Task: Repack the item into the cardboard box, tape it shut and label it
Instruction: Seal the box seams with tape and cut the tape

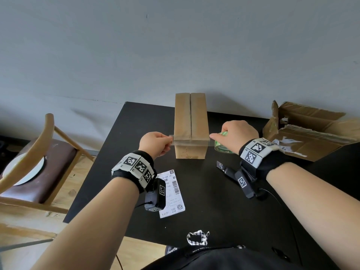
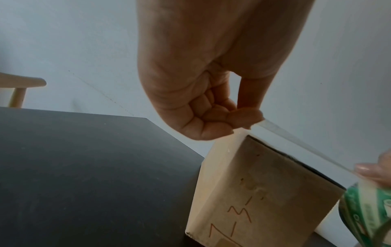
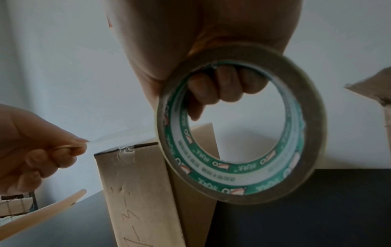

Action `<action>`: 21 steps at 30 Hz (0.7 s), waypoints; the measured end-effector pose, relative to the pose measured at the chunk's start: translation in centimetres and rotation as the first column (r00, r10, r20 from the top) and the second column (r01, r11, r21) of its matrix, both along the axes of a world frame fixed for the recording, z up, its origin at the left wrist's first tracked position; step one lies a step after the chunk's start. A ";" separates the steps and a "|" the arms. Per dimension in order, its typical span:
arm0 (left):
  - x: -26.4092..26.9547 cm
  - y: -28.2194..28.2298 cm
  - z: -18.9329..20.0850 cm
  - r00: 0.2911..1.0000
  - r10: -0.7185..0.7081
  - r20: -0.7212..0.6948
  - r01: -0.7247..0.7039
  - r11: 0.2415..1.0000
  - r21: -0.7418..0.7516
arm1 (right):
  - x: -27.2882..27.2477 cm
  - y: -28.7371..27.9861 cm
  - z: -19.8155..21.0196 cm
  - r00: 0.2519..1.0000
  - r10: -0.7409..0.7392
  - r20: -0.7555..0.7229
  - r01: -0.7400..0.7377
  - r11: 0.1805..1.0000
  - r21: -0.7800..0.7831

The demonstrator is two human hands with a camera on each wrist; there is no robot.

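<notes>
A narrow brown cardboard box stands on the black table with its top flaps closed along a middle seam. A strip of clear tape stretches across the near end of its top. My left hand pinches the free end of the tape just left of the box. My right hand grips the tape roll with the green core, fingers through its hole, at the right of the box. A white shipping label lies flat on the table in front.
A torn, open cardboard carton sits at the table's right edge. A small black tool lies near my right wrist. A wooden chair with a white plate on its seat stands to the left. A grey wall is behind.
</notes>
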State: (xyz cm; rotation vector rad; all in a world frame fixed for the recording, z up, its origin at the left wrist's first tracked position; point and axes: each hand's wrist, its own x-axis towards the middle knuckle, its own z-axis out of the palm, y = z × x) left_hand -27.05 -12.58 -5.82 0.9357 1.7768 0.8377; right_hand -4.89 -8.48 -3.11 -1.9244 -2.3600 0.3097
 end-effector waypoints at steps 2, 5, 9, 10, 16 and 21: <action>0.0 0.2 0.0 1.000 0.002 -0.013 -0.002 1.000 -0.005 | -0.1 0.2 0.0 1.000 0.001 0.015 -0.001 1.000 -0.007; 0.0 0.5 -0.1 1.000 0.001 -0.028 -0.002 1.000 -0.017 | -0.3 0.5 -0.3 1.000 0.010 0.029 -0.010 1.000 -0.026; 0.1 0.7 -0.3 1.000 -0.002 -0.030 0.001 1.000 -0.024 | -0.2 0.7 -0.7 0.999 0.008 0.044 -0.006 0.999 -0.040; 0.2 0.7 -0.3 1.000 -0.001 -0.030 0.001 1.000 -0.026 | -0.2 0.8 -0.8 0.999 0.007 0.047 -0.005 0.999 -0.041; 0.1 0.9 -0.8 0.999 0.011 -0.032 -0.012 0.999 -0.031 | -0.2 1.0 -1.4 0.999 0.009 0.034 -0.008 0.999 -0.039; 0.2 1.1 -1.0 1.000 0.012 -0.018 -0.013 0.998 -0.065 | 0.1 1.2 -1.7 1.000 -0.004 0.026 0.006 0.998 -0.066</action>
